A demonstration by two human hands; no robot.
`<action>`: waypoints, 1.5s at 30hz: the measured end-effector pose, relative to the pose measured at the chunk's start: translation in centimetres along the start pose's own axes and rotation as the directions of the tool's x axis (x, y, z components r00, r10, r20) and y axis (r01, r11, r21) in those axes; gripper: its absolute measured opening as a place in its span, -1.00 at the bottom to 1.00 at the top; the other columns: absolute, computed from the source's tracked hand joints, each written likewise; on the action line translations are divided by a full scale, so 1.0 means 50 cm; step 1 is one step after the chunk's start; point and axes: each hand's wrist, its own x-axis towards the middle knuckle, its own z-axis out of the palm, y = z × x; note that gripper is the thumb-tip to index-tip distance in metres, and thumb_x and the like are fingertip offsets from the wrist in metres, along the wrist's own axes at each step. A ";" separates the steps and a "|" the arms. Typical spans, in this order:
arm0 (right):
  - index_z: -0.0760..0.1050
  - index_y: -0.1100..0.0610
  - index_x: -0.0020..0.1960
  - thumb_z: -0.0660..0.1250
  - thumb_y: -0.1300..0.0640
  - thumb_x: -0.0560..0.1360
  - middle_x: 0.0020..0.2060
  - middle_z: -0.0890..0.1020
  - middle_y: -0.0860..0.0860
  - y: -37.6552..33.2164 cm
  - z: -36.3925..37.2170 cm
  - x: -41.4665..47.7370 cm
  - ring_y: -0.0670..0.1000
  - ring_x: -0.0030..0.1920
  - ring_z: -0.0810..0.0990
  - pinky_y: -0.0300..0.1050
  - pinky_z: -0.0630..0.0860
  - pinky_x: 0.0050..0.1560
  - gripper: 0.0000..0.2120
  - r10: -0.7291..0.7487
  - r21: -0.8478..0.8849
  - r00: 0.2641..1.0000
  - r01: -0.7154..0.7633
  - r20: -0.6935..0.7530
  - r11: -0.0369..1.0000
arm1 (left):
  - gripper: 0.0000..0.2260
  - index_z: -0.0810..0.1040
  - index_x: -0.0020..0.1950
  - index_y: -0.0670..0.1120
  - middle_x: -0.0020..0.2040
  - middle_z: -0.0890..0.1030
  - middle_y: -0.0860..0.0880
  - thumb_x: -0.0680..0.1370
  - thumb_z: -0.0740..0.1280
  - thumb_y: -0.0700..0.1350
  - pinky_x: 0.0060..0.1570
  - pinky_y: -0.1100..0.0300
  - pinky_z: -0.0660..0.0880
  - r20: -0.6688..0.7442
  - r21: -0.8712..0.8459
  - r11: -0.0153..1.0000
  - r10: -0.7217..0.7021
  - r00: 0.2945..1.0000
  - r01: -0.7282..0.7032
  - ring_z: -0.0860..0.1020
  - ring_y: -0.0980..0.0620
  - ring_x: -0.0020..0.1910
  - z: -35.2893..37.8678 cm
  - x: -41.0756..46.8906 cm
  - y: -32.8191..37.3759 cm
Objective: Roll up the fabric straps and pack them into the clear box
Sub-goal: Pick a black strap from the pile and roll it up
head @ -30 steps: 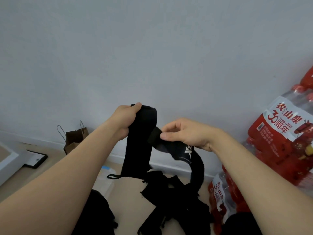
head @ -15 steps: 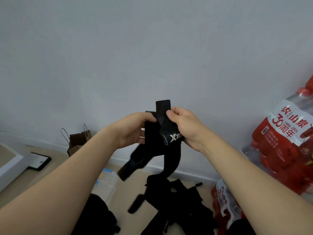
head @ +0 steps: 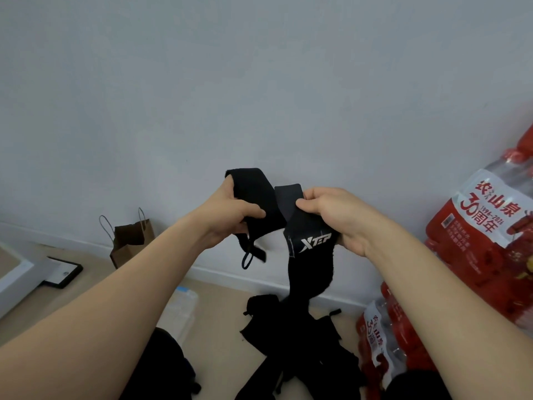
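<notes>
Two grips, both clamped | my right hand (head: 343, 217) pinches XTEP strap (head: 311, 269) under its tab, length hanging straight down | my left hand (head: 227, 217) holds looped strap end (head: 253, 194) alongside.

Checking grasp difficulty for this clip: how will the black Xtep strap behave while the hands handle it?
Probably floppy: below the right hand the black Xtep strap hangs limp toward the pile of straps on the floor. Likely light, since finger pinches hold it up. Its fuzzy-looking fabric seems unlikely to slip.
</notes>
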 end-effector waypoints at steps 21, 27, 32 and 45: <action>0.41 0.03 0.07 0.30 -0.07 0.71 -0.13 0.59 0.03 0.032 0.089 0.050 0.08 -0.14 0.56 -0.04 0.35 -0.23 -0.82 -0.377 -0.515 0.900 0.222 -0.219 0.828 | -0.38 0.41 0.43 0.23 0.19 0.69 -0.08 0.52 0.32 -0.36 -0.08 -0.10 0.72 0.167 0.060 0.992 0.101 0.981 -0.112 0.73 -0.02 0.00 0.032 -0.026 0.017; 0.56 0.10 0.24 0.35 -0.34 0.61 0.06 0.74 0.06 0.024 0.092 0.040 0.06 0.03 0.74 0.05 0.68 0.11 -0.48 -0.168 -0.308 0.977 0.120 -0.133 0.944 | -0.70 0.52 0.37 0.16 0.12 0.76 0.05 0.74 0.28 -0.20 -0.10 -0.12 0.73 -0.102 -0.026 0.989 0.145 0.984 -0.149 0.76 -0.06 0.07 0.037 -0.012 0.014; 0.72 0.01 0.13 0.48 -0.22 0.59 -0.02 0.81 -0.03 0.029 0.094 0.032 0.04 0.05 0.79 -0.04 0.67 0.16 -0.68 -0.058 -0.214 0.990 0.085 0.129 0.973 | -0.73 0.58 0.33 0.03 0.15 0.75 -0.09 0.71 0.34 -0.27 -0.01 -0.05 0.73 -0.233 -0.103 0.989 0.078 0.969 -0.104 0.76 -0.12 0.08 0.039 -0.008 0.013; 0.65 0.18 0.04 0.41 0.18 0.67 -0.09 0.77 0.13 0.013 0.090 0.022 0.09 -0.12 0.74 -0.06 0.62 -0.05 -0.92 -0.144 -0.275 0.985 0.165 0.095 0.947 | -0.65 0.70 0.02 -0.25 -0.23 0.77 -0.10 0.47 0.66 0.01 -0.42 0.17 0.64 -0.450 -0.083 0.994 -0.095 0.888 0.065 0.74 0.01 -0.38 0.013 -0.006 0.016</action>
